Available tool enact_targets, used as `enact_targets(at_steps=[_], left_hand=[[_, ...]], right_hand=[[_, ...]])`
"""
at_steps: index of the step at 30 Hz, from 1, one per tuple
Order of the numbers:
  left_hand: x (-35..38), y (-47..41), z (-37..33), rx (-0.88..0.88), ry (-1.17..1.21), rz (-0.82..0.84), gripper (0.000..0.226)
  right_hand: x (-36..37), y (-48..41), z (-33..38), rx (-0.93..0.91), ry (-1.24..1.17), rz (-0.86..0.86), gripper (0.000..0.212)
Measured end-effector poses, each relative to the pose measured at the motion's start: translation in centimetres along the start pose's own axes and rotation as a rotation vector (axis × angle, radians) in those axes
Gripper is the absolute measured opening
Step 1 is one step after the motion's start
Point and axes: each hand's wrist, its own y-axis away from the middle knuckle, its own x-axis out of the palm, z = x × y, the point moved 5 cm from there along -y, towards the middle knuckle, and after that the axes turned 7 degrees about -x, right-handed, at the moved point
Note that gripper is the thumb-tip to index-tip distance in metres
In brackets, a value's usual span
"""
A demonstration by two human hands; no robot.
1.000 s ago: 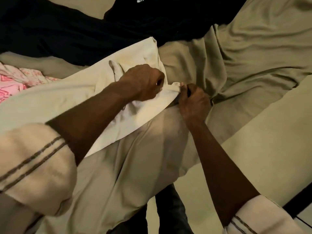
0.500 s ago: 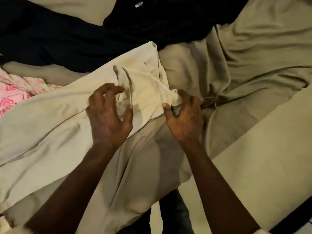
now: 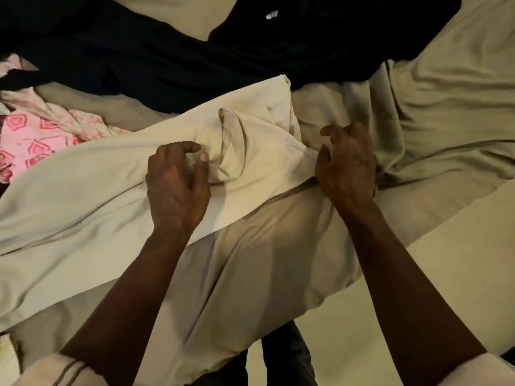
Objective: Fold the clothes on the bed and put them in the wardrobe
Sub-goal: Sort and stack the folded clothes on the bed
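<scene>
Cream garment (image 3: 83, 196) is spread across the bed (image 3: 446, 260). Left hand (image 3: 178, 185) pinches a bunched fold, right hand (image 3: 347, 162) looks loosely curled at its edge, maybe not gripping.

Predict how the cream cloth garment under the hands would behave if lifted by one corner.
The cream cloth garment looks floppy: it lies in soft folds. It probably drapes rather than holds shape. It seems light, bunching under the left hand.

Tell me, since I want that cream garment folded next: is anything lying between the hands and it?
Nothing visible does. The left hand already rests on the cream cloth garment, fingers pinching a fold. The right hand sits at its right edge. The dark navy garment lies behind.
</scene>
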Motion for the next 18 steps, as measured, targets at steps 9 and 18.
enact_targets(at_steps=[9,18], left_hand=[[0.7,0.4,1.1,0.197,-0.321,0.104,0.040],[-2.4,1.1,1.3,0.284,-0.165,-0.027,0.025]], right_hand=[[4.7,-4.1,13.5,-0.007,-0.231,0.309,0.049],[2.7,-2.5,7.5,0.352,-0.694,0.113,0.023]])
